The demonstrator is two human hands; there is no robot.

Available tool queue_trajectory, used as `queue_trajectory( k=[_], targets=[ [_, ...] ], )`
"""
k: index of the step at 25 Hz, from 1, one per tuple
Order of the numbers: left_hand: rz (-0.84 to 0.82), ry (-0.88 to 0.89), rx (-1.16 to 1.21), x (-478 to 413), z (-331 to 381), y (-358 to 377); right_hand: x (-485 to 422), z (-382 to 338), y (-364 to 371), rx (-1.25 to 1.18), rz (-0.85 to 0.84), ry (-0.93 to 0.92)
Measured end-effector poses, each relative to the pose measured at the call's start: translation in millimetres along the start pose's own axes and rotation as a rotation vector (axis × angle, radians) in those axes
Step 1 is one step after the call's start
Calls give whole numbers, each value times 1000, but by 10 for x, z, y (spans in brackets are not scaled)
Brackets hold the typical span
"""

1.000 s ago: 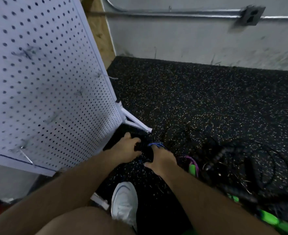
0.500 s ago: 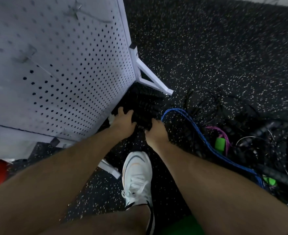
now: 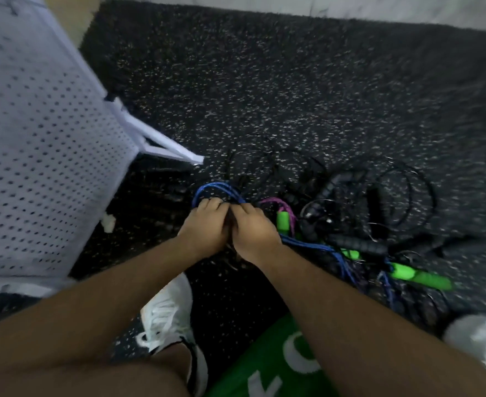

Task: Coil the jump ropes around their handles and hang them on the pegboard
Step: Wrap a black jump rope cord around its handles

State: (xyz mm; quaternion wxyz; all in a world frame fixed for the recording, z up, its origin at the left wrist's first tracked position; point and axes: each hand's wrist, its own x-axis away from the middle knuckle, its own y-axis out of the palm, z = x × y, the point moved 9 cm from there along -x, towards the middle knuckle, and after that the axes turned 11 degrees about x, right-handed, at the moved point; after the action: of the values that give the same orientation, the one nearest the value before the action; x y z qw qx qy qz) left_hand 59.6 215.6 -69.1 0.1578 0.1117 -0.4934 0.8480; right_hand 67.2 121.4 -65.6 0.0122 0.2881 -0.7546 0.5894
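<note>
Blue jump rope (image 3: 221,191) looped low over speckled floor (image 3: 293,96), in front of person. Left hand (image 3: 204,229) and right hand (image 3: 254,230) pressed together, fingers curled round rope. Tangled black ropes (image 3: 356,246) and green handles (image 3: 419,277) just right. White pegboard (image 3: 50,144) stands left.

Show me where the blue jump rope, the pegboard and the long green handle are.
blue jump rope (image 3: 224,189): head view, top of its loop.
pegboard (image 3: 50,144): head view, its perforated white face.
long green handle (image 3: 419,277): head view, middle of the grip.
</note>
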Motion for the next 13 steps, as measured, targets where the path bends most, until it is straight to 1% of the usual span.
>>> queue_trajectory(
  k=[4,8,10,12,13],
  targets=[
    [-101,193,2,-313,945,310,385,825,-367,53,33,85],
    [-174,309,28,-560,1602,737,732,1686,-511,146,36,223],
    [-167,271,1,-680,1749,870,881,2073,-496,171,43,315],
    [-126,128,31,-819,1748,903,1000,2345,-391,164,22,391],
    [-141,69,63,-888,1717,945,1029,2421,-314,145,3,407]
  ],
)
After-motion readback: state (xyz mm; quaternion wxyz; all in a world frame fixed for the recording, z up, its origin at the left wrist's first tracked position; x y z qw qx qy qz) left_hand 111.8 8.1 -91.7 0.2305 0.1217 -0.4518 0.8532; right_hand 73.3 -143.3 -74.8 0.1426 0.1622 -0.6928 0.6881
